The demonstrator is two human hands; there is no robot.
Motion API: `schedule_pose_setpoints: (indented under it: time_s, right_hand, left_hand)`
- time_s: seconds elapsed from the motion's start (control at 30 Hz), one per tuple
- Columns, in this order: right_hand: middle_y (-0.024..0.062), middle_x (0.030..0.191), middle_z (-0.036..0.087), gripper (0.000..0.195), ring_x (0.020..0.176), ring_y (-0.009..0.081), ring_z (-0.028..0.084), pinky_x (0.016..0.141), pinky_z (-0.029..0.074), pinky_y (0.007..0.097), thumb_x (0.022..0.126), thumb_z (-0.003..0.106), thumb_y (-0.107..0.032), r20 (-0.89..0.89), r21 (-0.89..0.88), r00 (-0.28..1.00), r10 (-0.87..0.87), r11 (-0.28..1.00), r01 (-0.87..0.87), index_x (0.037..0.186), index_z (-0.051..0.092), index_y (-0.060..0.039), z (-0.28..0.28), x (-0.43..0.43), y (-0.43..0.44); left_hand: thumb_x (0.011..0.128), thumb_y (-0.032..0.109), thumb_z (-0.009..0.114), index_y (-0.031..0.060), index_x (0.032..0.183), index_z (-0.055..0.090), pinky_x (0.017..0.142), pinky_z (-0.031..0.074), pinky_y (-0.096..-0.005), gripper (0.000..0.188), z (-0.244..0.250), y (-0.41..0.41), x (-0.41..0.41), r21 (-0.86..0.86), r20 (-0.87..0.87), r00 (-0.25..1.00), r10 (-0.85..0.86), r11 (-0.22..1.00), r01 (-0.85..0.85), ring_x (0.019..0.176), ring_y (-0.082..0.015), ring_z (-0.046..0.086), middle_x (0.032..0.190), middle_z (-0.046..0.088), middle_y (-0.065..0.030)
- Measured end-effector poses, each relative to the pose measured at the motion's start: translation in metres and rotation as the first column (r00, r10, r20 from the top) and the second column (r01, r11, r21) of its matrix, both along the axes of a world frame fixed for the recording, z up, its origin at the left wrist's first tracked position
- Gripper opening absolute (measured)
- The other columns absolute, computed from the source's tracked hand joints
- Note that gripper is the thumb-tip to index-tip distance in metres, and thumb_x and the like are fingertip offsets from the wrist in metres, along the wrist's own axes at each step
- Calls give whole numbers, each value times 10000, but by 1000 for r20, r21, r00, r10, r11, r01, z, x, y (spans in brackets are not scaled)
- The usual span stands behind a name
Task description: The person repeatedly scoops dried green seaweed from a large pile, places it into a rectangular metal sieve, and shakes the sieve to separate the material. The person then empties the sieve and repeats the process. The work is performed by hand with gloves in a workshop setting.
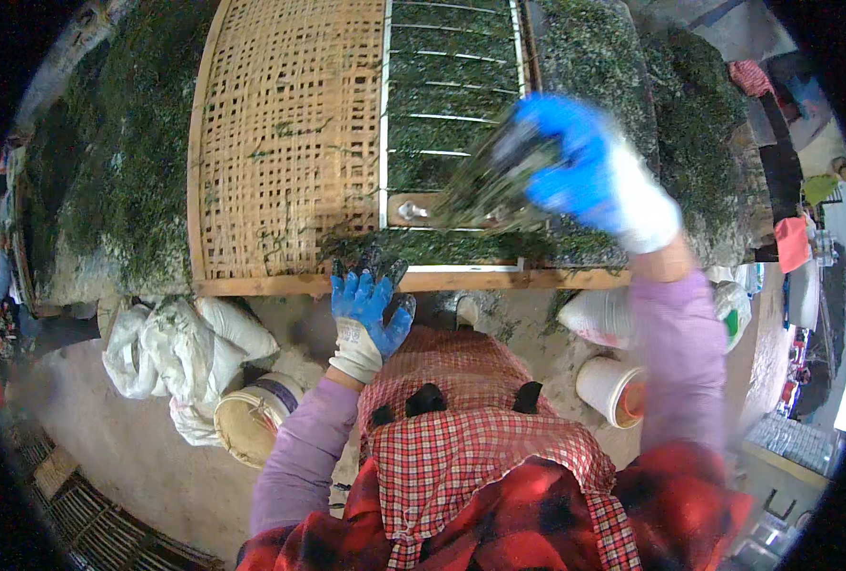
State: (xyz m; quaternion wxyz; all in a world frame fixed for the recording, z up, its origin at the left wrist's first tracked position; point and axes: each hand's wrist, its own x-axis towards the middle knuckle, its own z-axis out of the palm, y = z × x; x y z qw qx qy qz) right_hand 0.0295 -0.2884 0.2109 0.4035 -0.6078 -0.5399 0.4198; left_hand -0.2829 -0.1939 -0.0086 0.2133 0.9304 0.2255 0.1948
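Observation:
My right hand (580, 160), in a blue-coated glove, is blurred over a white slatted frame (459, 115). It grips a bunch of dark green leafy material (491, 178) whose loose ends point down and left. The frame lies on more of the same green material, with a wooden bar (437, 208) bearing a metal knob across its near end. My left hand (366, 303), gloved too, rests with spread fingers at the wooden front edge (287, 285). Its stained fingertips touch the strip of green material (394, 248) there. To the left of the frame is a woven bamboo tray (287, 143) with a few stray strands.
Heaps of green material flank the tray on the left (137, 157) and right (601, 93). White sacks (180, 342) and a bucket (255, 421) stand on the floor at left. Another bucket (608, 389) and a sack (598, 317) are below the right side. A checked apron (480, 464) covers my front.

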Motion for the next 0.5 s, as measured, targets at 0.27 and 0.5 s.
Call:
schedule_pose_setpoints:
  time_s: [0.27, 0.5]
  right_hand:
    - [119, 987, 641, 309, 878, 336, 662, 729, 534, 464, 748, 701, -119, 828, 343, 519, -211, 924, -172, 1055, 672, -127, -193, -97, 26]
    - [121, 949, 651, 341, 889, 351, 662, 779, 541, 470, 676, 752, -129, 932, -47, 358, -51, 965, 259, 1013, 708, -155, -231, -80, -36]
  left_hand:
    - [838, 309, 675, 106, 1159, 713, 1075, 378, -599, 382, -22, -13, 24, -78, 6, 1000, -27, 997, 28, 1219, -441, 523, 1274, 597, -203]
    - [897, 270, 627, 87, 1095, 731, 1120, 369, -523, 289, -48, -3, 42, 27, -310, 950, 32, 999, -25, 1202, -349, 558, 1199, 666, -94]
